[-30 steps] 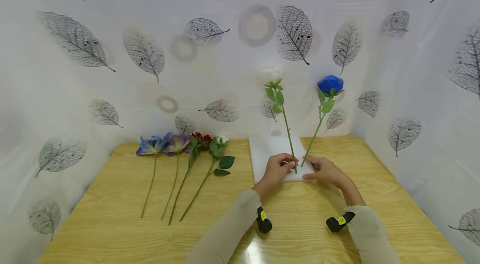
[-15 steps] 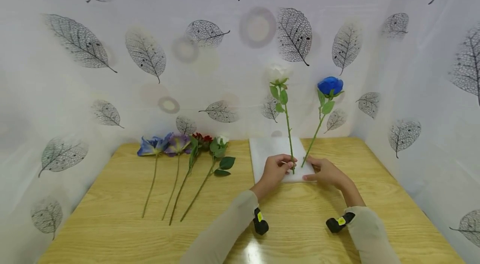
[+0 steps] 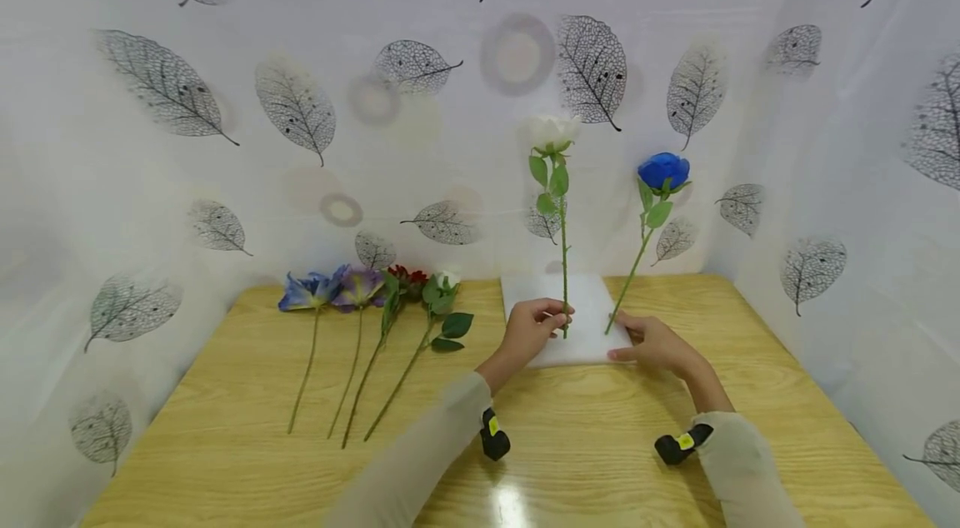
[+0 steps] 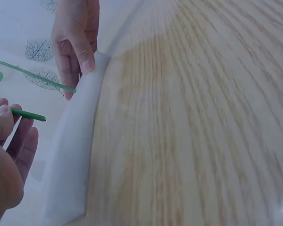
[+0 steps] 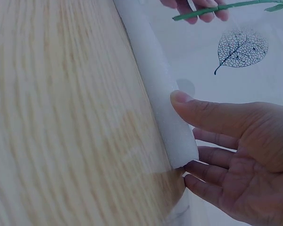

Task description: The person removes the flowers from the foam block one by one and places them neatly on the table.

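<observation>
Above the white foam block (image 3: 588,303), the left hand (image 3: 525,336) holds a white rose (image 3: 553,133) nearly upright, its thumb and forefinger pinching the green stem close to the lower end; the other fingers curve loosely beside them. That stem's tip seems clear of the block in the left wrist view. At the block's right front corner, the right hand (image 3: 656,343) grips the foam, thumb on the near edge and fingers apart against the right end. Just inside that end stands a blue rose (image 3: 663,171), leaning out to the right, its stem rising beside the right hand's fingertips and taking up that side of the block. The left hand covers part of the block's left front.

Well left of the block, four flowers lie on the wooden table (image 3: 600,445), stems pointing towards the near side: a pale blue flower (image 3: 306,292), a purple flower (image 3: 360,286), a red flower (image 3: 408,281) and a white-headed flower (image 3: 441,291) with dark leaves, the nearest to the block. Behind the block hangs a leaf-printed curtain (image 3: 480,136).
</observation>
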